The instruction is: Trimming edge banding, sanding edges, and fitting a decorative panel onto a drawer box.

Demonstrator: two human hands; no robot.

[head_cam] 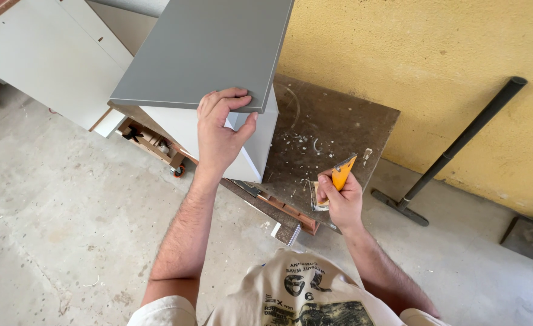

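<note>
- Grey panel (pixel 203 51): lies flat on top of a white cabinet (pixel 251 151), overhanging it toward the person.
- Left hand (pixel 218 136): grip pinches the panel's near corner, fingers on top, thumb below.
- Right hand (pixel 337 202): grip is closed around an orange scraper (pixel 342 172), blade pointing up, with a small pad (pixel 316 196) held against it.
- Worktop (pixel 333 139): dark, worn, flecked with white chips; carries the cabinet.
- Black pole (pixel 459 145): leans against the yellow wall (pixel 423 60).
- Floor (pixel 55 205): bare concrete.
</note>
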